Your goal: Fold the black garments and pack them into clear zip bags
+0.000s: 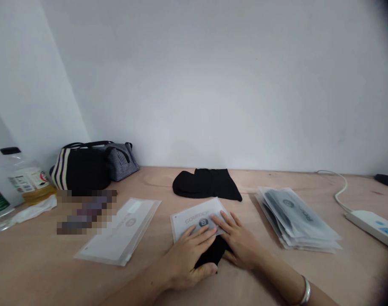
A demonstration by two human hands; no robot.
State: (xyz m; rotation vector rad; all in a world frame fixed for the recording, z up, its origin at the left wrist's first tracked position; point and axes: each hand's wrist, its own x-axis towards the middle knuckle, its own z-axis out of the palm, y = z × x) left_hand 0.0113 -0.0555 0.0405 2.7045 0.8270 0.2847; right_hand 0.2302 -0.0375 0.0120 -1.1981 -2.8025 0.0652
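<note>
Resting left hand and right hand on a frosted pouch, with both thumbs by black cloth at its six o'clock edge. Can see, from there, sock-shaped black fabric just beside at twelve o'clock, stacked pouches at three, a white corded unit beyond them, a lone pouch at nine, and, farther off toward ten, a cream-striped black bag and a labelled bottle.
</note>
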